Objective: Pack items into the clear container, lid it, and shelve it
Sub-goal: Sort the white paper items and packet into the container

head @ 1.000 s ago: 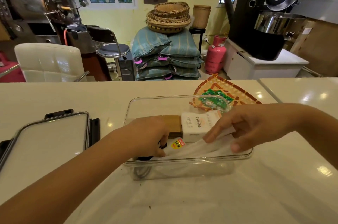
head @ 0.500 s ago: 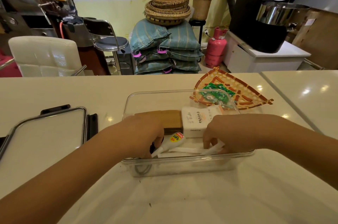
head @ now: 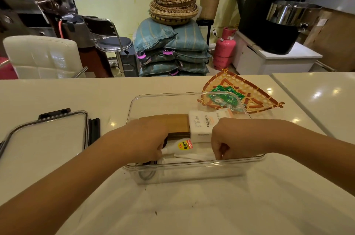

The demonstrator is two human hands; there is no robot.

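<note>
The clear container (head: 192,172) sits on the white counter in front of me. Inside lie a brown box (head: 172,122), a white tissue pack (head: 201,122), a small white glue bottle (head: 182,147) with a yellow label, and a white folded cloth or bag (head: 196,157). My left hand (head: 146,138) reaches into the container's left side, fingers curled on the glue bottle's tip end. Over the near right side, my right hand (head: 228,138) pinches the white cloth down. The clear lid (head: 44,138) with black clasps lies flat to the left.
A woven fan-shaped tray (head: 255,94) holding green packets (head: 224,96) lies behind the container at the right. Beyond the counter stand a white chair (head: 42,56), stacked blue sacks (head: 172,48), baskets, a pink gas cylinder (head: 224,48) and a black roasting machine (head: 278,14).
My right hand has lowered from above the rim into the container, pressing the white cloth down flat. The glue bottle has come into fuller view by my left hand.
</note>
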